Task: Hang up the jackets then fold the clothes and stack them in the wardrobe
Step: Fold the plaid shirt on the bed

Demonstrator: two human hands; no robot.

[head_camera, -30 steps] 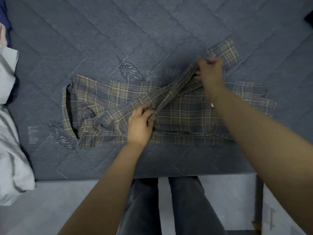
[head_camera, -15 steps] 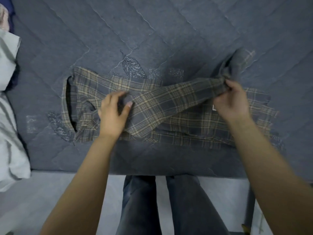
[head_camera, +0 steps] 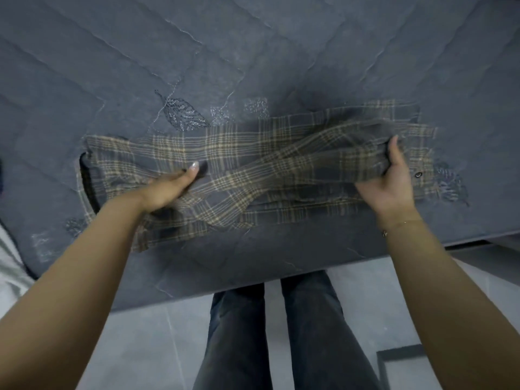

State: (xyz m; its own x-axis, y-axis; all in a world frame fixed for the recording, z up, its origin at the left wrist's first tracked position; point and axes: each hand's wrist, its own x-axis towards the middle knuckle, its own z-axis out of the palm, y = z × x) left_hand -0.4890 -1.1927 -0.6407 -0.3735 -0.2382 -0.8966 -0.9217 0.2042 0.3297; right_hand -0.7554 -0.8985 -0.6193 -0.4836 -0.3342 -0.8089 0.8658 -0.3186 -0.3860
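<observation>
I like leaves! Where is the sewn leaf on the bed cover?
In the head view, the stitched leaf sits on the grey quilt, left of centre, just beyond the far edge of the plaid shirt and farther away than the left hand.

I am counting one plaid shirt (head_camera: 253, 153) lying on one gray bed (head_camera: 253, 52). I am seeing two hands, a left hand (head_camera: 168, 187) and a right hand (head_camera: 391, 181), and two legs (head_camera: 281, 333).
</observation>
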